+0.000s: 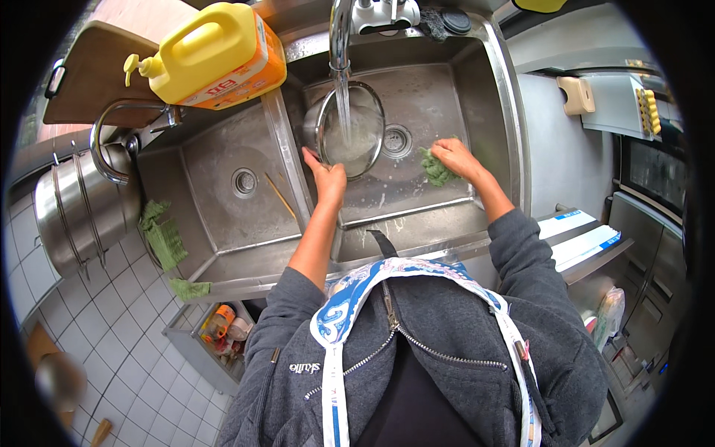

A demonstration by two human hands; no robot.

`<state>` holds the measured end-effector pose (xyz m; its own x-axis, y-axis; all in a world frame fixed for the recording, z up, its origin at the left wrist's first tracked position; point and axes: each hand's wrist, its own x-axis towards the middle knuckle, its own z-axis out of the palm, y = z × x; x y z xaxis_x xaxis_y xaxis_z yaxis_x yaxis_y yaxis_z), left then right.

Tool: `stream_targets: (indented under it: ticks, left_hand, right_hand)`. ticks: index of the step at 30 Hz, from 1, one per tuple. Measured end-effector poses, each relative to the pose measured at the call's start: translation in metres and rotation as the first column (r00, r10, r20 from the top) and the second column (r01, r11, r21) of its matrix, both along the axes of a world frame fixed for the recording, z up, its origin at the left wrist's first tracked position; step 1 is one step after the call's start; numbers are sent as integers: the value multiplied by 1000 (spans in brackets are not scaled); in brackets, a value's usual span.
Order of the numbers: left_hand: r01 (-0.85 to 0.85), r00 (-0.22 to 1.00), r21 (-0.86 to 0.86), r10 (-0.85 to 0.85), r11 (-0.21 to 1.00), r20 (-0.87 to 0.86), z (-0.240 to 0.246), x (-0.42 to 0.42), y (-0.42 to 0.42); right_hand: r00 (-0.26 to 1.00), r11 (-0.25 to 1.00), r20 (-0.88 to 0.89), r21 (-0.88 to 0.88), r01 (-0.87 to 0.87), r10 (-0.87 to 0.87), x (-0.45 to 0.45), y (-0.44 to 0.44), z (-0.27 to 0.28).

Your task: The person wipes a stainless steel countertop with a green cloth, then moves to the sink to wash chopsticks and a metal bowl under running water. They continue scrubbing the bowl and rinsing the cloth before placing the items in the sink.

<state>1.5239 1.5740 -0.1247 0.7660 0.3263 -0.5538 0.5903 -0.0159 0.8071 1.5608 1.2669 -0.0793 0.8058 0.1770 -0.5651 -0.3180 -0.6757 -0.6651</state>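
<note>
Water runs from the chrome faucet (339,39) onto a round, rimmed vessel or lid (352,128), seemingly glass or metal, in the right sink basin. My left hand (328,181) grips its near left edge, fingers partly hidden behind it. At the right of the same basin, my right hand (455,156) is closed on a green cloth (438,169), with the cloth bunched below the fingers. Between the vessel and the cloth lies the basin's drain (396,141). White drops of suds or water dot the basin floor.
A yellow detergent jug (215,56) lies tilted across the left basin's back edge. A chopstick-like stick (281,195) rests in that basin (223,218). Green cloths (169,240) hang over its left rim, beside a large steel pot (84,209). A cutting board (100,78) stands behind.
</note>
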Motion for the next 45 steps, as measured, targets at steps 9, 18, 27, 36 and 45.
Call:
stream_targets:
  ticks: [9,18,27,36,45]
  left_hand:
    - [-2,941,508,-170,861,292,18,4,-24]
    - [-36,751,744,-473,667,460,58,20,-14]
    - [-11,990,217,-19,976,137,9,36,-1]
    - [-268,952,-531,135,804,-276,-4,39,6]
    - [-156,979,-514,63,843,-193,38,22,-9]
  right_hand:
    - [968,970,-150,109,218,-200,-60,-19,-20]
    - [982,979,-141,144,142,-122,-58,-2,-12]
    - [948,902,-183,305,306,-260,-65,-1,-16]
    - [830,227,-434,820,525,-350,-29,13,27]
    - [825,979,530,151,136,-196,53,111,-8]
